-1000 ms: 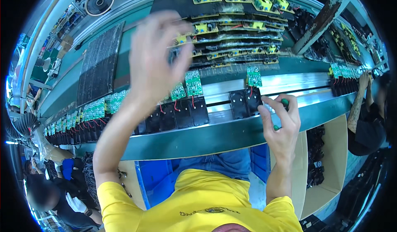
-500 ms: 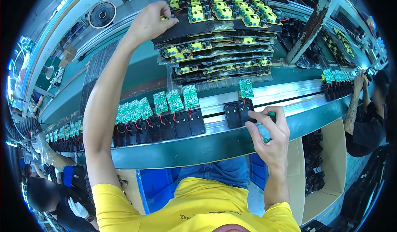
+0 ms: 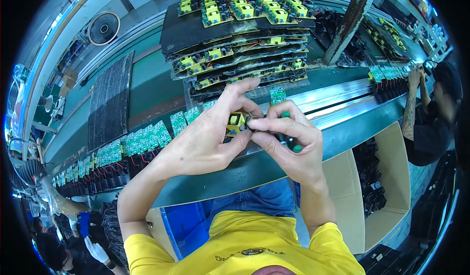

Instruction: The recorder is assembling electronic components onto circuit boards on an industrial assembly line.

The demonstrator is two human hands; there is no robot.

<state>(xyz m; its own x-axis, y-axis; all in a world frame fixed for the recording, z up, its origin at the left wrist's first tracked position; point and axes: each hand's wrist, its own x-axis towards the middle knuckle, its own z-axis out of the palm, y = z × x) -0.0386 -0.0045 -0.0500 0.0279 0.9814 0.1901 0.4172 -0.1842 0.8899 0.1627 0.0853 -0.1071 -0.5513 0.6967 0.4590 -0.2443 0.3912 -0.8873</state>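
My left hand (image 3: 205, 140) is closed around the edges of a small circuit board (image 3: 236, 122) with a yellow transformer on it. The fingers of my right hand (image 3: 298, 143) pinch at the board's right end; what lies between these fingertips is hidden. A green stick-like tool (image 3: 297, 148) is tucked in the right hand, and only its green ends show. Behind that hand stands a green board (image 3: 277, 95), its lower part covered. To the left, a row of green boards (image 3: 139, 140) with red wires rises from black plastic cases along the rail, partly behind my left arm.
Beyond my hands is a tall stack of black sheets (image 3: 235, 54) layered with yellow-topped boards. A rusty post (image 3: 350, 25) stands right of it. Below the bench edge are a cardboard box (image 3: 391, 191) of black parts and a blue bin (image 3: 188, 231). Co-workers are at both sides.
My left hand has come down from the top of the stack with a circuit board. My right hand has left the black case and moved up and left to meet the board.
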